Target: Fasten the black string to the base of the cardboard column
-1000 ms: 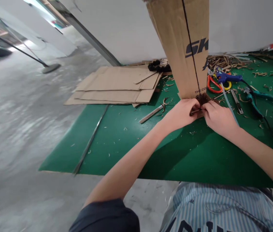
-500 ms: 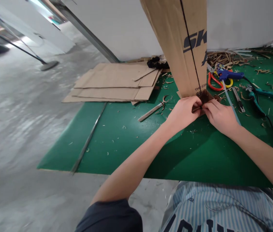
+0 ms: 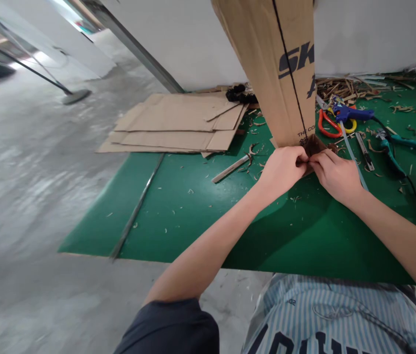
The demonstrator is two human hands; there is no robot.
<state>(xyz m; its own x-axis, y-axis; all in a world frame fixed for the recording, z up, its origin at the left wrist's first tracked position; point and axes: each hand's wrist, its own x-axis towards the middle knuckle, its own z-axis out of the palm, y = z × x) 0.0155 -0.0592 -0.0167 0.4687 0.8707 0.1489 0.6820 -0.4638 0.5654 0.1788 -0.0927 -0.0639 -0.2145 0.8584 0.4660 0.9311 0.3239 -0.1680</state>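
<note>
While the left hand [image 3: 283,172] and right hand [image 3: 336,176] both close on a small dark brown piece [image 3: 314,146], their fingers nearly meet around it; its material is hard to tell. It sits at the bottom corner of one tall upright cardboard sheet [image 3: 277,64], right of centre on the green bench mat [image 3: 178,216]. Open room: wide toward the near edge and left edge, scattered only with shavings. Tight on the right: one blue hot glue gun [image 3: 351,114], one pair of orange-and-yellow-handled scissors [image 3: 327,125], one utility knife [image 3: 364,151], one pair of teal-handled pliers [image 3: 406,146]. Just left of the hands, one pale-handled chisel [image 3: 232,168]. Further left, one long metal rod [image 3: 137,206]. At the far edge, one heap of wood shavings [image 3: 340,90]. One stack of flattened cardboard [image 3: 178,123] overlaps the far left corner; sheet count unclear.
</note>
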